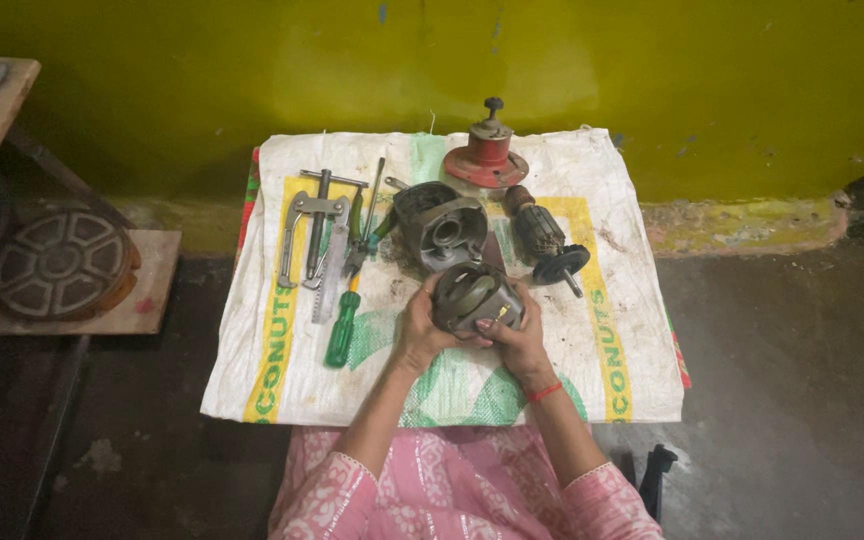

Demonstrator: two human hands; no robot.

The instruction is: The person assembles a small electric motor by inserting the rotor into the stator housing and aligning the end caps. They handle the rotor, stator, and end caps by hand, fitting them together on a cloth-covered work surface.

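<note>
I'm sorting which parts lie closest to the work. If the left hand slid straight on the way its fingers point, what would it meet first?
The left hand points up the sack, cupping the round metal housing. Straight beyond it would probably meet the grey motor casing; depth is unclear.

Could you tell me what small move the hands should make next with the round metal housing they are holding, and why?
Probably turn the round metal housing so its open side faces up. Both the left hand and right hand cup it above the white sack, and its inside is hard to see. The larger grey housing and armature lie just behind.
</note>
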